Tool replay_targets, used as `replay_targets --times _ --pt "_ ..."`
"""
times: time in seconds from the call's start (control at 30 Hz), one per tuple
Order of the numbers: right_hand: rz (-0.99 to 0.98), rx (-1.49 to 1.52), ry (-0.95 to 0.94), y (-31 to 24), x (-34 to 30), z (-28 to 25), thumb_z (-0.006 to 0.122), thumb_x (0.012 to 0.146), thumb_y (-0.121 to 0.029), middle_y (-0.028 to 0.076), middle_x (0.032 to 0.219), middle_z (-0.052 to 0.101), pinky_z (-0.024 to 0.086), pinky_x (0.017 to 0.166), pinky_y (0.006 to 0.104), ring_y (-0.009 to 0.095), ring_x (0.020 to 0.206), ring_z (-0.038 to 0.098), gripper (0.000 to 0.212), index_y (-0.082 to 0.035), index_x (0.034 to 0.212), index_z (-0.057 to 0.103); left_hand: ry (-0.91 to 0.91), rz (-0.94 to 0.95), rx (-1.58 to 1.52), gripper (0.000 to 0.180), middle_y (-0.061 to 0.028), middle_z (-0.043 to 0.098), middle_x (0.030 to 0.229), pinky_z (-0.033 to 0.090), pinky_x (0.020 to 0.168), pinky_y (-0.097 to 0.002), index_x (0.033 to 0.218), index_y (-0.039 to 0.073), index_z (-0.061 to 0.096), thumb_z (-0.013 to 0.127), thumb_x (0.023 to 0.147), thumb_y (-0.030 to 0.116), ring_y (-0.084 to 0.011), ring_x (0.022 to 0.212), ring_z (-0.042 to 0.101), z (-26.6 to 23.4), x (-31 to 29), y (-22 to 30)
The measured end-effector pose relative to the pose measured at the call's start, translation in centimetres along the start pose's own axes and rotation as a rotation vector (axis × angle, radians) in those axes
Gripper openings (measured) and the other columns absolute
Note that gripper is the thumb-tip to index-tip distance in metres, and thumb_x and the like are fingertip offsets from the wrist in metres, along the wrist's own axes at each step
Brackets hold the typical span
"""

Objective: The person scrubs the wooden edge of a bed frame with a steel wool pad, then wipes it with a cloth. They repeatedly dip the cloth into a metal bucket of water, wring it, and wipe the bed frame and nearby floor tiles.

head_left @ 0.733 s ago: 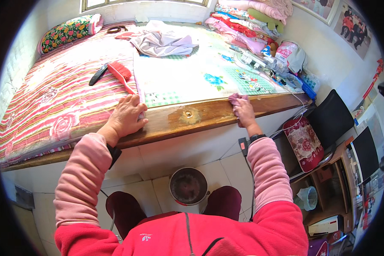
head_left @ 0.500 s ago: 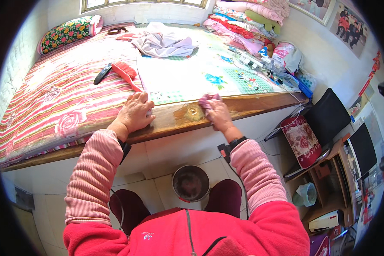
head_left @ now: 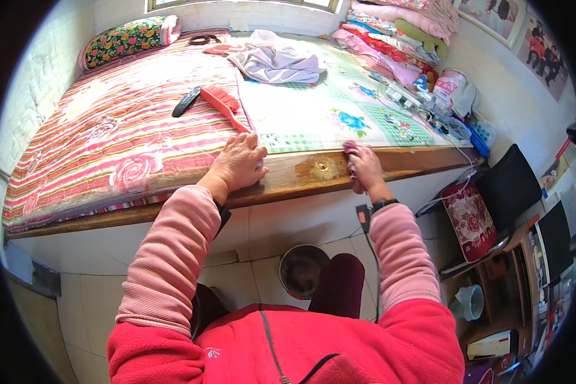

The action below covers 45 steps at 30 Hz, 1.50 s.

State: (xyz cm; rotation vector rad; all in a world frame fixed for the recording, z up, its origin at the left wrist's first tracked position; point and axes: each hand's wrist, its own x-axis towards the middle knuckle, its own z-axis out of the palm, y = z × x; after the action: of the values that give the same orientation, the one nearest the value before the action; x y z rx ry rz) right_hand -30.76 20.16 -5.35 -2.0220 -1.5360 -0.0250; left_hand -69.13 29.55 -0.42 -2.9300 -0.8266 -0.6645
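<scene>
My right hand [head_left: 367, 169] is closed on a bunched mauve-pink cloth [head_left: 352, 165], pressed to the brown wooden edge [head_left: 281, 182] of the bed. Just left of the cloth, a knot with a pale worn patch [head_left: 324, 168] shows in the wood. My left hand [head_left: 238, 161] rests on the same edge with its fingers bent; a small whitish bit shows by the fingertips, too hidden to name. Touching or very near that hand is the handle of a red bed brush [head_left: 221, 102], which lies on the striped bedspread [head_left: 141, 150]. A dark remote control [head_left: 187, 102] lies beside the brush.
A metal basin [head_left: 303, 272] stands on the tiled floor between my legs. On the bed lie a crumpled grey cloth [head_left: 278, 64], a floral bolster [head_left: 129, 42] and folded quilts [head_left: 390, 45]. Power strips and cables [head_left: 406, 99] crowd the right corner, near a black chair [head_left: 509, 182].
The view has shifted, so the bed and basin appear further right. My right hand with the cloth has slid slightly right of the knot; my left hand stays at its place on the edge.
</scene>
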Motion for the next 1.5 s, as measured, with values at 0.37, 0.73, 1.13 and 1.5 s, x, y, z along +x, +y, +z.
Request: replay_targets --times 0.37,0.73,1.13,1.5 --pt "-0.461 0.091 -0.069 -8.8 -6.4 1.8 0.062 0.091 -0.029 0.015 0.125 0.061 0.043 0.103 0.0426 0.035 0.119 0.054 0.034 -0.014 0.122 0.064 0.061 0.006 -0.035 0.035 -0.0156 0.051 0.118 0.037 0.104 -0.047 0.106 0.012 0.066 0.07 0.078 0.033 -0.0357 0.118 0.048 0.4 0.0 -0.1" --pt "-0.486 -0.447 -0.039 0.2 0.1 -0.6 0.05 0.09 -0.017 0.005 0.13 0.061 0.033 0.114 0.0395 0.022 0.126 0.052 0.029 -0.013 0.112 0.069 0.077 0.009 -0.104 0.033 -0.0165 0.052 0.113 0.039 0.101 -0.0478 0.101 0.01 0.064 0.072 0.074 0.026 -0.0373 0.115 0.049 0.7 0.4 -0.4" --pt "-0.396 0.092 -0.005 -4.1 -6.0 -1.5 0.057 0.095 -0.03 0.013 0.123 0.062 0.042 0.104 0.0416 0.033 0.12 0.054 0.032 -0.01 0.118 0.064 0.086 0.05 -0.052 0.034 -0.0148 0.051 0.107 0.041 0.096 -0.0475 0.102 0.012 0.064 0.073 0.073 0.025 -0.0363 0.11 0.05 1.0 0.2 -0.5" --pt "-0.377 0.145 0.011 -0.6 -5.5 -1.9 0.057 0.092 -0.028 0.016 0.121 0.062 0.041 0.105 0.0416 0.033 0.121 0.053 0.033 -0.007 0.117 0.065 0.091 0.067 0.2 0.058 -0.0123 0.05 0.113 0.041 0.091 -0.0472 0.128 0.014 0.056 0.075 0.075 0.028 -0.034 0.106 0.049 -0.1 -2.1 1.1"
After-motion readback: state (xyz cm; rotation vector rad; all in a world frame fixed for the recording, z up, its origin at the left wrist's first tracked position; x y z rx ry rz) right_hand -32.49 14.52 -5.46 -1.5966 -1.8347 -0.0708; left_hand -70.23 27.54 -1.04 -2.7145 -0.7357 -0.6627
